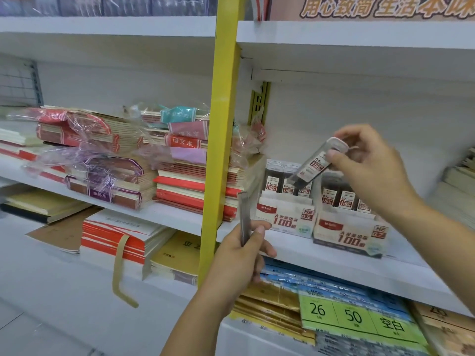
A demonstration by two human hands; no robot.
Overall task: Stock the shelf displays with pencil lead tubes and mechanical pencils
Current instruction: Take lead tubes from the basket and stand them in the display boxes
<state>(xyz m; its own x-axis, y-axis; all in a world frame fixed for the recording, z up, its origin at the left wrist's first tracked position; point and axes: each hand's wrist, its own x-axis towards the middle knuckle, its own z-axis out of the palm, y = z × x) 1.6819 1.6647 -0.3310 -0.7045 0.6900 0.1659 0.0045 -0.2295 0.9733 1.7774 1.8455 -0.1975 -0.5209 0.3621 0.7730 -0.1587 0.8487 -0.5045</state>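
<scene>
Just right of the yellow post [221, 124], two white display boxes stood side by side on the white shelf [334, 263]. The 0.5 box [285, 219], nearer the post and printed "HB 0.5" and "100", held a row of tubes [272, 181] standing upright. The 0.7 box [349, 235], farther from the post and printed "HB 0.7" and "100", held a second row of tubes [344, 199], also upright.

The right hand [372, 163] pinched one lead tube [313, 165] by its white-capped end, in the air above both boxes. Its long axis ran aslant, with the cap up and away from the post and the dark end down toward it. Its label read "0.5" and "100".

Low beside the post, the left hand [241, 258] gripped a slim grey stick [244, 217], held upright. Blur hid whether it was a tube or a pencil.

Left of the post lay stacked notebooks [185, 191], one band reading "语文本". Right of the post, below the boxes, a green card [354, 317] read "26", "50", "空白".
</scene>
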